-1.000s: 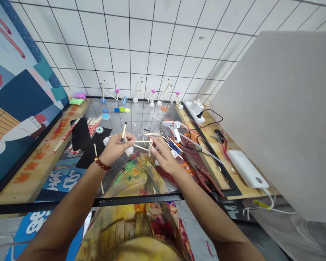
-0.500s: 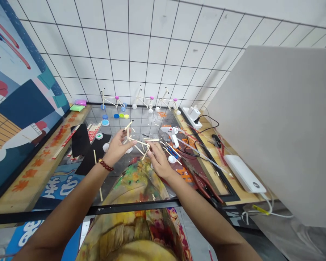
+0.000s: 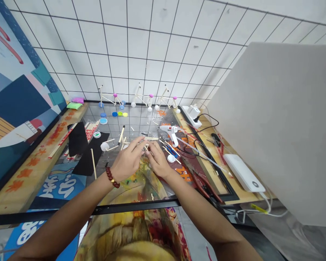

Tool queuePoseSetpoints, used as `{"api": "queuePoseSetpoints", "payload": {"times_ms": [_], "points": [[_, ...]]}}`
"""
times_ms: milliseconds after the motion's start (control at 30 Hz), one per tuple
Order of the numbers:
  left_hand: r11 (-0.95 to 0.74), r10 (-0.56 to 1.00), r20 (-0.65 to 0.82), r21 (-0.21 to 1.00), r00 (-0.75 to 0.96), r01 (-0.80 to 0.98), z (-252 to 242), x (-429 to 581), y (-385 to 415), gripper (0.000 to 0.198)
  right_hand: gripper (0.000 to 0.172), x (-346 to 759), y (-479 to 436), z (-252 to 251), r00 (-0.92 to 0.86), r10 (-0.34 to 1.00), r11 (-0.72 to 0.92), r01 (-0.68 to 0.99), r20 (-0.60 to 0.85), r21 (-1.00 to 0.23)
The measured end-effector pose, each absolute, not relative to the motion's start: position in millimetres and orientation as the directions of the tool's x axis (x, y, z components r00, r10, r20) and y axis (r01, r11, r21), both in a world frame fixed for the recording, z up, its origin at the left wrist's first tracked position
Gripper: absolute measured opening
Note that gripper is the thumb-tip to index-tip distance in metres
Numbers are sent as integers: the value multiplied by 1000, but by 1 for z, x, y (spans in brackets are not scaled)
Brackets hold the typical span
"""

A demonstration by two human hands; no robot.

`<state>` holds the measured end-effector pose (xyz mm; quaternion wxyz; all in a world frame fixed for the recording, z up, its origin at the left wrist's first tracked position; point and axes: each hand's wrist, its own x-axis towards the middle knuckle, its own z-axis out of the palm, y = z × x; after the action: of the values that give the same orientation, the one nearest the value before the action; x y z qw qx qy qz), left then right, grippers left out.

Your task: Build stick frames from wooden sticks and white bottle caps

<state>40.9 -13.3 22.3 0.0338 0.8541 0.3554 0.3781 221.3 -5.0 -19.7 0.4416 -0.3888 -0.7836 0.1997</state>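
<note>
A small bicycle-like frame of pale wooden sticks (image 3: 124, 140) is between my hands, partly covered by fingers. A dark-tipped stick (image 3: 121, 135) rises at its left end. My left hand (image 3: 129, 161), with a dark red bead bracelet at the wrist, has its fingers closed on the frame near its right end. Fingertips of my right hand (image 3: 158, 159) pinch the same end, close against the left fingers; the exact joint is hidden. Just left of the frame, a white bottle cap (image 3: 104, 146) touches some short sticks.
Three similar stick bicycles (image 3: 163, 97) stand along the tiled wall. A white glue gun (image 3: 170, 133) lies right of my hands, near a white cap (image 3: 171, 158) and red-handled pliers (image 3: 205, 183). Black sheets (image 3: 91, 156) and wrapped chopsticks (image 3: 91, 131) are at left. A power strip (image 3: 191, 116) sits behind.
My left hand has moved from the frame's upright left end rightward to its right end, next to my right hand. The white cap and sticks on the left are now uncovered.
</note>
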Motion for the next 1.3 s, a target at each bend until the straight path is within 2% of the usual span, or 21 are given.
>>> {"api": "queuePoseSetpoints", "payload": {"times_ms": [167, 300, 400, 500, 767, 1033, 1300], "points": [[-693, 702, 557, 393, 443, 605, 19, 45, 4, 34, 44, 223, -2, -26, -276, 794, 606, 424, 541, -673], [-683, 720, 534, 432, 442, 589, 26, 44, 12, 27, 36, 225, -1, -27, -220, 818, 571, 414, 531, -709], [-686, 720, 538, 454, 439, 568, 29, 43, 15, 26, 32, 226, -1, -26, -193, 828, 548, 481, 527, -685], [-682, 723, 547, 465, 422, 565, 27, 42, 15, 24, 39, 228, -3, -25, -175, 846, 508, 552, 504, -661], [-673, 732, 596, 557, 331, 487, 23, 40, 13, 21, 28, 229, -6, -22, -278, 856, 515, 532, 436, -672], [-660, 739, 561, 488, 373, 572, 29, 38, 9, 22, 28, 227, -9, -20, -292, 844, 536, 504, 451, -677], [-623, 776, 483, 484, 407, 614, 34, 42, 8, 22, 30, 226, -8, -25, -267, 850, 520, 560, 454, -645]]}}
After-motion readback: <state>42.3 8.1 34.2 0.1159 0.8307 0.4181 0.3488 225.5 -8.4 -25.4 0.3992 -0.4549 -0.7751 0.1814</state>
